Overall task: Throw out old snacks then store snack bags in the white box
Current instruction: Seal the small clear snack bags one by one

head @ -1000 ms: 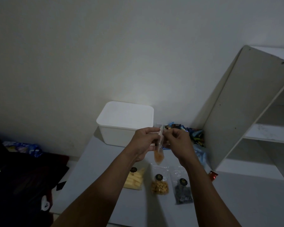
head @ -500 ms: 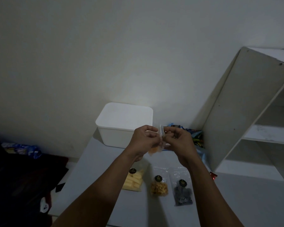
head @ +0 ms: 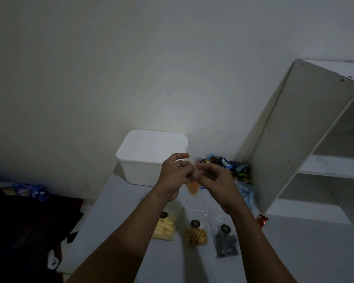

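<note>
Left hand (head: 175, 176): fingers curled, thumb and fingertips pinching the upper edge of the small clear bag (head: 193, 185).
Right hand (head: 217, 180): thumb and forefinger pinch the same bag from the other side; the other fingers are loosely bent.
Small clear bag: held above the table (head: 114, 211), in front of the white box (head: 149, 158); orange snack gathered at its hanging bottom.
White box: at the table's far edge, lid on.
On the table near the person: yellow-sticks bag (head: 166, 228), golden-pieces bag (head: 196, 234) and dark-snack bag (head: 226, 243), side by side.

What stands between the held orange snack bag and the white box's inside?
The lid appears to sit closed on the white box, covering its opening. Nothing else shows between it and the orange snack bag.
</note>
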`<state>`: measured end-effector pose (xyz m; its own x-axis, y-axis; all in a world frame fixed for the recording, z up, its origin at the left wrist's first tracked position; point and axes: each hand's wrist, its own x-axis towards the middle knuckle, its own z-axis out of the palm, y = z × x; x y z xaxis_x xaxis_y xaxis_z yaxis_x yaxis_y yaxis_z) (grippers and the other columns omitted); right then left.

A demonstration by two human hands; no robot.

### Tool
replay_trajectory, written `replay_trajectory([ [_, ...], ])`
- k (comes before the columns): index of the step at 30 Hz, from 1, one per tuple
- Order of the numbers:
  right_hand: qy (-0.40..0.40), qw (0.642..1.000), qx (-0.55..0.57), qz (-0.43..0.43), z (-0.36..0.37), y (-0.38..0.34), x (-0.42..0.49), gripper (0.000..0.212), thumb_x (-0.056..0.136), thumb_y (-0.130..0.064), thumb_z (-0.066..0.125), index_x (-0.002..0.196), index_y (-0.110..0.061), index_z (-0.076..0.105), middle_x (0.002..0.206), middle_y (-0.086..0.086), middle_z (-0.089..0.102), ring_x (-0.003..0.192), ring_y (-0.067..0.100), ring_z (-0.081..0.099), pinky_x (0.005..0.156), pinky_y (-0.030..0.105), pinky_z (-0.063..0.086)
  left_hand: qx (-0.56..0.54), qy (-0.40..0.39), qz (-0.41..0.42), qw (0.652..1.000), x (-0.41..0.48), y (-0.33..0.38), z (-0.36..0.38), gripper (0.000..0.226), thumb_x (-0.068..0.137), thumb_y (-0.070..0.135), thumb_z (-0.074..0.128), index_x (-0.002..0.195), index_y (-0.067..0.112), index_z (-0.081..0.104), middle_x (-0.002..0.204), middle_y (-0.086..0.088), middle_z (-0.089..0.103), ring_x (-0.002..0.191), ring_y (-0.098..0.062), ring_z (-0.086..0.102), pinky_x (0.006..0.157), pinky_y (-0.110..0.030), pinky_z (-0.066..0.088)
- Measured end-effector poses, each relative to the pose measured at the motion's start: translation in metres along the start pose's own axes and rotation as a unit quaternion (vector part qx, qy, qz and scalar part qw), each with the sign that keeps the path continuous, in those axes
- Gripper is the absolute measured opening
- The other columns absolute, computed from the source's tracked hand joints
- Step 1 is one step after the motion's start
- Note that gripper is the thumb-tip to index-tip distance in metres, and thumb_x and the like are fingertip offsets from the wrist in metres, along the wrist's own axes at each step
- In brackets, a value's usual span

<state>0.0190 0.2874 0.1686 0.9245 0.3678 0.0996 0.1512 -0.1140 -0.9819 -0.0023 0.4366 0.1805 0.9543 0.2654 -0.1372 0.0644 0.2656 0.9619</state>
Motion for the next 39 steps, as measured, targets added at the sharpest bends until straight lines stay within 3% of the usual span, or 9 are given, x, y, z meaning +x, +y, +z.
replay_trajectory([
  [5,0.153,0.987,-0.031,-0.035,0.007,0.013,0.000,0.011,0.094,-0.014,0.067,0.100,-0.014,0.076,0.095,0.001,0.076,0.091,0.014,0.071,0.085,0.039,0.060,-0.049,0.008,-0.006,0.999,0.003,0.001,0.006,0.033,0.088,0.003,0.067,0.119,0.011,0.058,0.094,-0.013,0.069,0.083,-0.021,0.068,0.086,-0.052,0.059],
  [9,0.205,0.977,0.050,0.006,-0.005,0.014,0.001,0.015,0.099,-0.020,0.060,0.093,-0.017,0.074,0.088,0.008,0.074,0.084,0.025,0.072,0.078,0.047,0.061,0.090,0.110,0.046,0.989,0.006,-0.017,0.002,0.035,0.080,0.017,0.079,0.109,0.019,0.058,0.105,-0.001,0.065,0.092,-0.016,0.064,0.078,-0.032,0.057],
  [12,0.219,0.965,0.132,0.056,-0.017,0.016,-0.001,0.018,0.101,-0.024,0.054,0.102,-0.016,0.070,0.097,0.012,0.070,0.084,0.026,0.070,0.068,0.039,0.060,0.113,0.001,-0.022,0.993,0.003,-0.034,-0.002,0.048,0.080,0.019,0.080,0.120,0.021,0.054,0.114,0.002,0.063,0.101,-0.014,0.063,0.070,-0.023,0.050],
  [14,0.234,0.952,0.165,0.110,-0.027,0.022,-0.003,0.020,0.102,-0.028,0.051,0.103,-0.017,0.068,0.102,0.014,0.067,0.087,0.029,0.067,0.065,0.037,0.056,0.103,-0.087,-0.085,0.987,-0.002,-0.046,0.001,0.030,0.084,0.019,0.077,0.110,0.018,0.061,0.105,-0.001,0.069,0.087,-0.013,0.068,0.060,-0.023,0.051],
  [17,0.229,0.943,0.180,0.159,-0.042,0.040,-0.009,0.023,0.103,-0.030,0.050,0.104,-0.014,0.066,0.105,0.017,0.065,0.090,0.032,0.069,0.067,0.039,0.056,0.101,-0.118,-0.132,0.979,-0.006,-0.070,0.013,0.004,0.089,0.016,0.071,0.091,0.017,0.068,0.085,-0.002,0.073,0.070,-0.014,0.068,0.055,-0.026,0.051],
  [22,0.158,0.947,0.091,0.264,-0.070,0.100,-0.041,0.028,0.094,-0.036,0.064,0.115,-0.017,0.065,0.113,0.011,0.068,0.101,0.028,0.069,0.072,0.038,0.060,0.096,-0.045,-0.191,0.976,-0.002,-0.122,0.039,0.018,0.090,0.025,0.070,0.098,0.009,0.069,0.095,-0.013,0.074,0.086,-0.029,0.072,0.077,-0.043,0.061],
  [28,0.128,0.926,0.053,0.351,-0.105,0.160,-0.090,0.047,0.088,-0.021,0.074,0.132,-0.022,0.055,0.113,0.011,0.068,0.096,0.025,0.071,0.066,0.032,0.061,0.144,0.032,-0.255,0.956,-0.009,-0.179,0.094,0.039,0.084,0.029,0.077,0.114,0.021,0.053,0.104,-0.003,0.061,0.088,-0.016,0.064,0.057,-0.023,0.051],
  [34,0.214,0.904,-0.004,0.371,-0.156,0.210,-0.106,0.046,0.089,-0.012,0.072,0.132,-0.012,0.055,0.109,0.015,0.068,0.092,0.026,0.069,0.069,0.035,0.061,0.239,-0.076,-0.245,0.937,-0.010,-0.244,0.139,0.048,0.071,0.007,0.082,0.102,0.024,0.051,0.097,0.000,0.058,0.091,-0.019,0.064,0.083,-0.048,0.059],
  [39,0.181,0.904,-0.090,0.377,-0.193,0.245,-0.101,0.043,0.087,-0.009,0.073,0.128,-0.009,0.061,0.109,0.016,0.071,0.090,0.027,0.071,0.080,0.049,0.061,0.361,-0.145,-0.215,0.896,-0.005,-0.248,0.174,0.039,0.080,0.021,0.072,0.118,0.017,0.062,0.102,0.002,0.063,0.095,-0.018,0.063,0.078,-0.029,0.055],
])
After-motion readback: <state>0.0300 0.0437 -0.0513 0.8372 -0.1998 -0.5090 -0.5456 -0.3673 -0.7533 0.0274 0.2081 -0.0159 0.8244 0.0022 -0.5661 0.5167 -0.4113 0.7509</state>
